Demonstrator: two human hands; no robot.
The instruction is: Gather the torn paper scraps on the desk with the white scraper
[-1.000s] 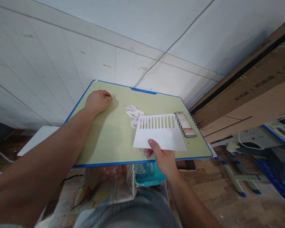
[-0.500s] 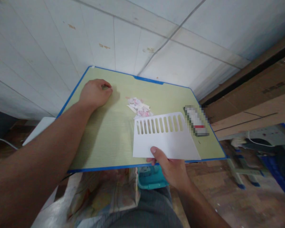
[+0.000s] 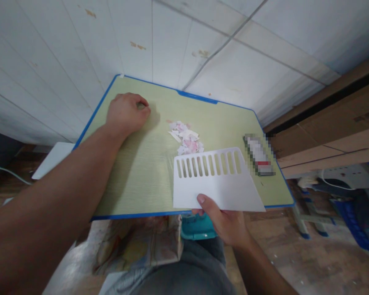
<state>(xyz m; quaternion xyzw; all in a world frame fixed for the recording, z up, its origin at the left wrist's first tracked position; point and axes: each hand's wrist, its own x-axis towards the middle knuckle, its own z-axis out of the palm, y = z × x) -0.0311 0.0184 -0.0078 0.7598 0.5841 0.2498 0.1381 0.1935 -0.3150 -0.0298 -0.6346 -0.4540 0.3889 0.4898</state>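
In my right hand (image 3: 226, 221) is a flat white panel (image 3: 215, 186) with a row of rounded slots along its far edge. My thumb lies on top of its near edge and the fingers are underneath. The panel is tilted over the table's near right part. Just beyond it lies a small heap of torn white and pink paper scraps (image 3: 189, 143). My left hand (image 3: 129, 112) rests on the far left of the table, fingers curled in against the thumb. Whatever it may hold is hidden.
The pale green table (image 3: 141, 176) has a blue rim and stands against a white wall. A pixelated phone-like object (image 3: 258, 155) lies at its right. Cardboard boxes (image 3: 332, 119) flank that side. Below the near edge are a teal bin (image 3: 199, 229) and a patterned bag (image 3: 147, 246).
The camera view has shifted slightly. Both hands keep nearly the same places and grips, and the paper scraps and white panel look unchanged.
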